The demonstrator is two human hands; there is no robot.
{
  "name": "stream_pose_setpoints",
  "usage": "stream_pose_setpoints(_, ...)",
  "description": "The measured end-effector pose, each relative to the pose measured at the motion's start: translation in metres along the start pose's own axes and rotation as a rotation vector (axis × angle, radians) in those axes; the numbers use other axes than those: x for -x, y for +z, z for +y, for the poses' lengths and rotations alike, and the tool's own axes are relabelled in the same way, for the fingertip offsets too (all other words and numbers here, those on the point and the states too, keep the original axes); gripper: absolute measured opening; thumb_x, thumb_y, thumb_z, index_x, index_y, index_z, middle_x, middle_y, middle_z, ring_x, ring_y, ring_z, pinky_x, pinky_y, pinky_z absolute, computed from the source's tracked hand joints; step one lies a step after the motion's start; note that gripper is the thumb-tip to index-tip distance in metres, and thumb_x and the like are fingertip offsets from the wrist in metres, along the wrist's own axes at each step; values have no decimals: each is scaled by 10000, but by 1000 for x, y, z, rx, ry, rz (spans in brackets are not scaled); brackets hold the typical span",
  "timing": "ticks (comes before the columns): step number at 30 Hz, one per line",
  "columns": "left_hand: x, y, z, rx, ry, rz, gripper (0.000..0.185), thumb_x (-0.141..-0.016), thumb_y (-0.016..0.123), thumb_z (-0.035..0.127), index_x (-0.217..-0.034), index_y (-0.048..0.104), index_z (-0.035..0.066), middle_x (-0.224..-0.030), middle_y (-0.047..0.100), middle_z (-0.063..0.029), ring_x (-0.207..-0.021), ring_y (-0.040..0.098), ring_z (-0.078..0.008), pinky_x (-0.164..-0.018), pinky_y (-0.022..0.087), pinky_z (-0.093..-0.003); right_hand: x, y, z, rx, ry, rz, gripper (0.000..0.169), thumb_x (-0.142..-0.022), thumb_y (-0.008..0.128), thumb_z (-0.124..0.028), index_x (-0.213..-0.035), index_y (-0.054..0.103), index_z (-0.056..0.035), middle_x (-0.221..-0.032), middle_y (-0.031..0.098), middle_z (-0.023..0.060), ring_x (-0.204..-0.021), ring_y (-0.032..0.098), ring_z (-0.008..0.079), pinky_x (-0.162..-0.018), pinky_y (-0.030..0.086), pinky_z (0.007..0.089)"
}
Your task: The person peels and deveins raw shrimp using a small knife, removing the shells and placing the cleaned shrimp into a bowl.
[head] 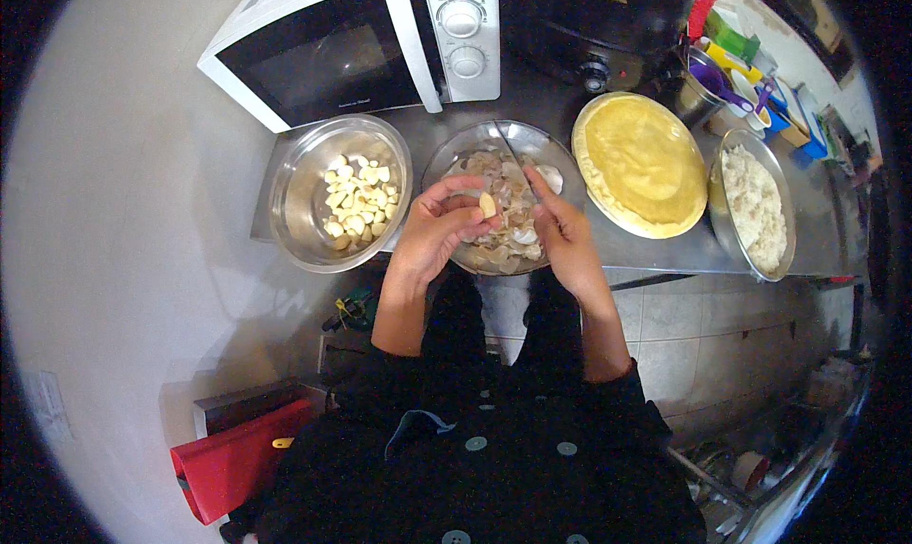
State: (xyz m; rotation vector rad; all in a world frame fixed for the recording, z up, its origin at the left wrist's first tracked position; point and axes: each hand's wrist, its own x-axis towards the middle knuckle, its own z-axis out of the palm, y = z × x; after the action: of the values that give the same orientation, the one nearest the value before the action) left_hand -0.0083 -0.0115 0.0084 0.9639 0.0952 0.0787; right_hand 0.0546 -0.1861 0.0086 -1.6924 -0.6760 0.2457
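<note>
My left hand pinches a pale peeled garlic clove between thumb and fingers, over a clear glass bowl. Papery garlic skins and some whitish garlic pieces lie in that bowl. In my right hand is a knife, its narrow dark blade pointing up and away across the bowl; the handle is mostly hidden by the fingers. Left of the glass bowl stands a stainless steel bowl holding several peeled garlic cloves. The two hands are apart.
A white microwave oven stands behind the bowls on the metal counter. To the right are a round dish with a yellow top and a bowl of white crumbly food. Beyond them are purple measuring cups and a black appliance.
</note>
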Motion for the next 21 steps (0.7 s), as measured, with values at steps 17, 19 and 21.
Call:
stream_pose_setpoints(17, -6, -6, -13, 70, 65, 101, 264, -809, 573, 3, -1072, 541, -1, -967, 600, -101, -869, 610, -185, -777, 516, -266, 6, 8, -17, -32, -128, -180, 451, -860, 442, -24, -1301, 379, -93, -1245, 481, 138, -1160, 447, 243, -980, 315, 324)
stream_pose_setpoints(19, -6, -6, -13, 65, 72, 103, 264, -807, 572, -1, -1070, 543, -2, -966, 602, -100, -872, 607, -180, -777, 514, -267, 6, 6, -17, -62, -85, -218, 467, -856, 445, -23, -1311, 378, -103, -1285, 450, 133, -1201, 410, 239, -1003, 290, 325)
stream_pose_setpoints(21, -5, -2, -12, 67, 83, 114, 264, -805, 573, -4, -1068, 544, -5, -963, 604, -100, -881, 602, -177, -780, 512, -270, 7, 6, -17, -93, -57, -225, 464, -857, 445, -26, -1310, 380, -103, -1293, 444, 126, -1207, 404, 235, -1006, 284, 322)
